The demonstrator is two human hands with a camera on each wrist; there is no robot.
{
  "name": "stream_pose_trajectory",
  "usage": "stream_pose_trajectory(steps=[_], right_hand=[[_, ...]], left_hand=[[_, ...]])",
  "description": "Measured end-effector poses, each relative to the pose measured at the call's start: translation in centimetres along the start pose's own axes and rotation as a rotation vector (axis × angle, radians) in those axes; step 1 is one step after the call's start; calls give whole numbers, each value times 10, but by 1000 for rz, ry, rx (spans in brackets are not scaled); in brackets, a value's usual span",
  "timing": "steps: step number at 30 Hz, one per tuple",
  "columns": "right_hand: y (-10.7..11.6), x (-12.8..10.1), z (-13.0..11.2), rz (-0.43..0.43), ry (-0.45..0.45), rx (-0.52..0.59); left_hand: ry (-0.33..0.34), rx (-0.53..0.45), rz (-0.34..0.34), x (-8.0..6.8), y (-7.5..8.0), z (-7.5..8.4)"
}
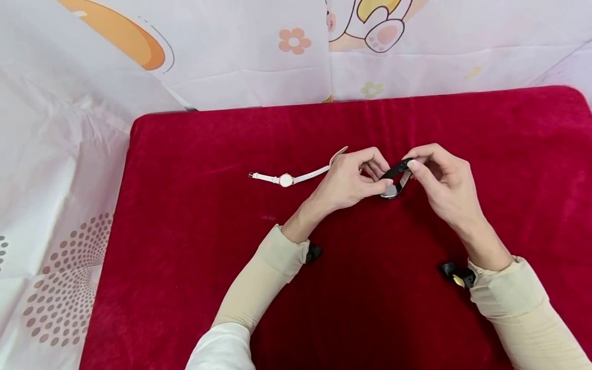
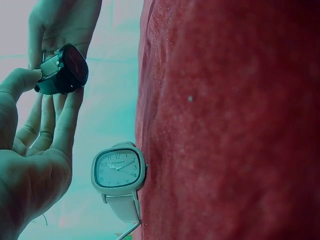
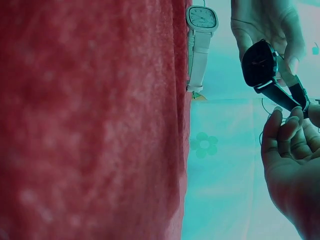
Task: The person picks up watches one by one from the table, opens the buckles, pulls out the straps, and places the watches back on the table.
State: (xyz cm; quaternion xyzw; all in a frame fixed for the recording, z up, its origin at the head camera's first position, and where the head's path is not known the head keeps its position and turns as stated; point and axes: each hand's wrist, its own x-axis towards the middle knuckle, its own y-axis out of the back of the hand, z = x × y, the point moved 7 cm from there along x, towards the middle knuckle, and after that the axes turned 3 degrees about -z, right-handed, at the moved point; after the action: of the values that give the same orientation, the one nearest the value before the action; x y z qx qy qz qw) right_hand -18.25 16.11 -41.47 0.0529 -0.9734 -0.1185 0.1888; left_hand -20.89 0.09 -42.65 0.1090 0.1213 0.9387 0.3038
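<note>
Cream sleeves (image 1: pixel 259 277) frame the near edge of the red velvet cloth (image 1: pixel 208 246); above its middle the black watch (image 1: pixel 394 181) is held off the surface; left hand (image 1: pixel 348 181) pinches the case; right hand (image 1: pixel 441 180) pinches the black strap (image 1: pixel 396 170). Judged light, with a limp strap and scratch-prone glass; grip the case sides. The white watch (image 1: pixel 286 179) lies flat just left.

A black watch (image 1: pixel 395 181) with a dark face, held above the red cloth, its strap pinched at both ends.
</note>
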Motion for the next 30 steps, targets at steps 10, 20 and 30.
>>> stream_pose_trajectory(steps=[10, 20, 30], right_hand=[[-1, -1, -2, -12, -1, -80], [-3, -1, -3, -19, 10, -84], [-4, 0, -1, -27, -20, -66]], left_hand=[[88, 27, -26, 0, 0, -3], [67, 24, -27, -1, 1, -3], [52, 43, -8, 0, 3, -3]])
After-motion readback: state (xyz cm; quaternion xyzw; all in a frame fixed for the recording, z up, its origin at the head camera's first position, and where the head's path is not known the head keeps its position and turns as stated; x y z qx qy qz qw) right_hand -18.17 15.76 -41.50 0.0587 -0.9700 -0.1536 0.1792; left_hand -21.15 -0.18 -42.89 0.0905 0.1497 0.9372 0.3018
